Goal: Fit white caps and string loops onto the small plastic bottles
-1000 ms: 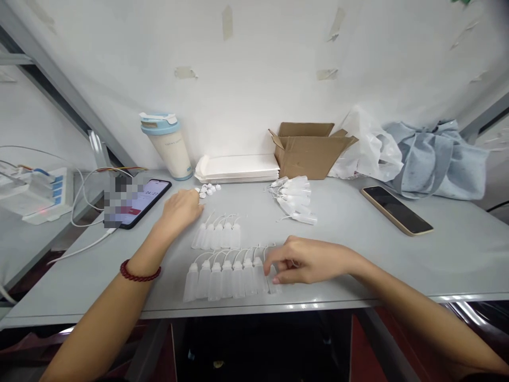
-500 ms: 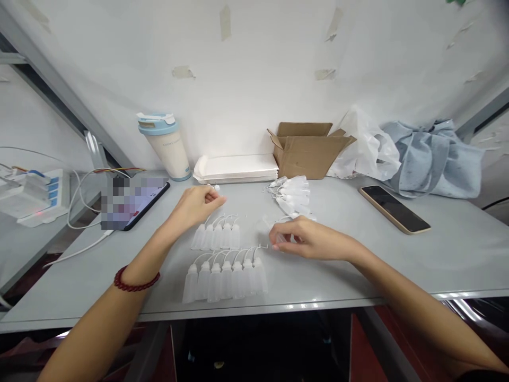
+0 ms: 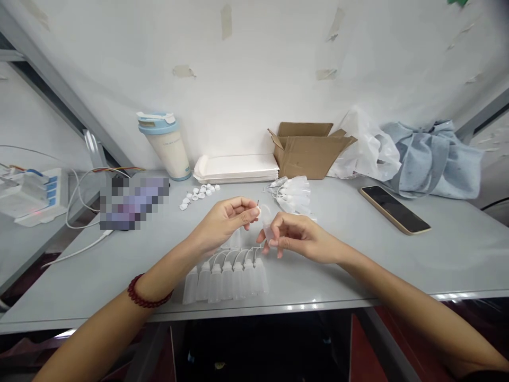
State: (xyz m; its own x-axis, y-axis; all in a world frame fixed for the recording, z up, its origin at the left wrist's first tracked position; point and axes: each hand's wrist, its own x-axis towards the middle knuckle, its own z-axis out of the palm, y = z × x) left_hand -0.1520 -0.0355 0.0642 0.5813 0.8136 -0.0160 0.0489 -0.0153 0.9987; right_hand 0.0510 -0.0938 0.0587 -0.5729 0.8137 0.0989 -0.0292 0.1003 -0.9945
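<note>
Between finger and thumb, my left hand (image 3: pixel 234 217) pinches a small white cap (image 3: pixel 258 210) with a thin dark pin pointing up. Just to its right, my right hand (image 3: pixel 300 233) grips a translucent squeeze bottle (image 3: pixel 268 232), its looped strap rising near the cap. Below my hands lies a row of several similar squeeze bottles (image 3: pixel 226 281) with strapped tops. A second row behind it is mostly hidden by my left hand. Loose white caps (image 3: pixel 201 194) are scattered behind my left forearm. Past my right hand is a pile of more bottles (image 3: pixel 294 193).
Along the wall stand a cup (image 3: pixel 165 146), a stack of white sheets or envelopes (image 3: pixel 236 168), an open cardboard box (image 3: pixel 308 156), a plastic bag (image 3: pixel 363 146) and a blue cloth bag (image 3: pixel 437 159). Phones lie left (image 3: pixel 135 204) and right (image 3: pixel 393 208); a power strip (image 3: pixel 55 193) is far left.
My left hand has come right and toward me from the loose caps, bringing a cap up to the bottle. My right hand has raised the bottle slightly and turned it upright.
</note>
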